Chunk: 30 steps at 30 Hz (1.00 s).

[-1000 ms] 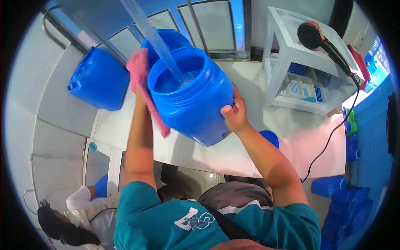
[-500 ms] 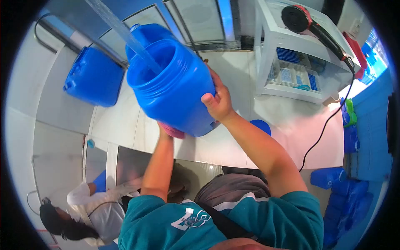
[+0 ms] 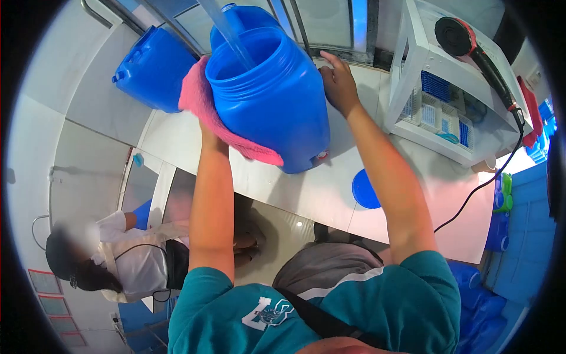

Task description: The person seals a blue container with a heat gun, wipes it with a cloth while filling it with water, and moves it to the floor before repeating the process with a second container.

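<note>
A large blue plastic jug (image 3: pixel 277 112) with a wide threaded mouth stands upright on the white counter. A clear, water-like stream (image 3: pixel 227 32) runs down into its mouth. A pink cloth (image 3: pixel 236 137) lies along the jug's left and near side, and my left hand (image 3: pixel 213 137) presses it there, mostly hidden behind it. My right hand (image 3: pixel 341 85) is at the jug's far right side, its fingers curled and one digit sticking out; what they close on is hidden. A round blue lid (image 3: pixel 366 189) lies on the counter near my right forearm.
More blue jugs (image 3: pixel 156 68) stand at the back left and behind the filled one. A white shelf unit (image 3: pixel 407 88) with baskets sits at the right, a black-and-red heat gun (image 3: pixel 477 53) on top. A person in white (image 3: pixel 138 259) is at the lower left.
The jug is more upright and stands lower on the counter. My right hand has shifted from its side toward the back. The pink cloth now shows spread along the jug's left side.
</note>
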Tool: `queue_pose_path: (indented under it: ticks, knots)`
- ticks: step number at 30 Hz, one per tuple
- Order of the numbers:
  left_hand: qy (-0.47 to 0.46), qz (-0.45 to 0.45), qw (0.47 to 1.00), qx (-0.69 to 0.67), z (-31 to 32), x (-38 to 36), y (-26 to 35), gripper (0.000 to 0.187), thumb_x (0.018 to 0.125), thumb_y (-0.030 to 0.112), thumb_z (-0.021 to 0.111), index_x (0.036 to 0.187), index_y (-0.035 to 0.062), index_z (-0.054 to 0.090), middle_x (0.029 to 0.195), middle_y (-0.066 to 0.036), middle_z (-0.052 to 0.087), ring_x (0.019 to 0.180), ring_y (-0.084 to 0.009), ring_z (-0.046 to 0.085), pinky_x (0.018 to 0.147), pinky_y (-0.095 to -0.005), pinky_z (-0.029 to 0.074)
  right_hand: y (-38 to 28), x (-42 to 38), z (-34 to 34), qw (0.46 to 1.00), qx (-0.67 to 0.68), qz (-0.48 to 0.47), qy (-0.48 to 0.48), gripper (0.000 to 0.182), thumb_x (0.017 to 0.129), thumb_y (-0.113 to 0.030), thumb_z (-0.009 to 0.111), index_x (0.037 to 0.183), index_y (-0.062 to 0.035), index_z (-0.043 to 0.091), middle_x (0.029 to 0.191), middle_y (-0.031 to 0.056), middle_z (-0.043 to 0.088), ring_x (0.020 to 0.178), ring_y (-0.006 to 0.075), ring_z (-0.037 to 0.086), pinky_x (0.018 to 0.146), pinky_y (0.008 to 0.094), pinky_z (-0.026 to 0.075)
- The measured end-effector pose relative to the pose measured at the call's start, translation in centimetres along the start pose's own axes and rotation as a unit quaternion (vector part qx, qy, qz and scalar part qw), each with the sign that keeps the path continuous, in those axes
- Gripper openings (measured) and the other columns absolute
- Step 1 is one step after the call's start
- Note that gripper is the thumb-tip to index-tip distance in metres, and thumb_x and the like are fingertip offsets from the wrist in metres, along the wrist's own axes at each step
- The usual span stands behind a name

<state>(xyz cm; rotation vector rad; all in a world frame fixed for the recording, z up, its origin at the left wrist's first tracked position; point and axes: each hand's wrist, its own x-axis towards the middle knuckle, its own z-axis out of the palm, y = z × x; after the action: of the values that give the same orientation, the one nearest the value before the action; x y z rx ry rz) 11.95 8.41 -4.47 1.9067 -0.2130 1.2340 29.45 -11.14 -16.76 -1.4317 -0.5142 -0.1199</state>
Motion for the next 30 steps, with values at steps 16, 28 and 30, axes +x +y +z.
queue_pose_path:
  ticks: [16, 28, 30]
  knots:
    - [-0.153, -0.113, 0.947, -0.258, 0.4, -14.1, 0.5, 0.055, 0.100, 0.031, 0.061, 0.145, 0.0026, 0.047, 0.149, -0.016, 0.045, 0.131, -0.0264, 0.050, 0.109, -0.0433, 0.040, 1.0, 1.7, -0.3, 0.940, -0.326, 0.075, -0.067, 0.032, 0.093, -0.019, 0.066, 0.121, -0.0038, 0.063, 0.108, 0.0175, 0.071, 0.096, 0.0275, 0.071, 0.080, 0.0389, 0.055]
    - [-0.304, 0.134, 0.921, 0.202, 4.2, -11.5, 13.9, 0.068, 0.091, 0.024, 0.071, 0.149, 0.0048, 0.041, 0.149, -0.017, 0.045, 0.134, -0.0257, 0.049, 0.108, -0.0405, 0.041, -10.9, -15.4, -7.5, 0.925, 0.255, 0.145, -0.241, 0.032, 0.097, -0.029, 0.065, 0.113, -0.0025, 0.060, 0.111, 0.0130, 0.066, 0.106, 0.0226, 0.062, 0.095, 0.0384, 0.048]
    - [-0.556, 0.068, 0.821, 0.108, 3.7, -7.0, 17.1, 0.064, 0.084, 0.021, 0.076, 0.142, 0.0068, 0.053, 0.145, -0.018, 0.052, 0.130, -0.0290, 0.054, 0.106, -0.0400, 0.043, -11.5, -15.1, -7.4, 0.943, 0.229, 0.097, -0.220, 0.032, 0.096, -0.030, 0.064, 0.113, -0.0030, 0.060, 0.111, 0.0128, 0.066, 0.105, 0.0236, 0.062, 0.094, 0.0385, 0.049]
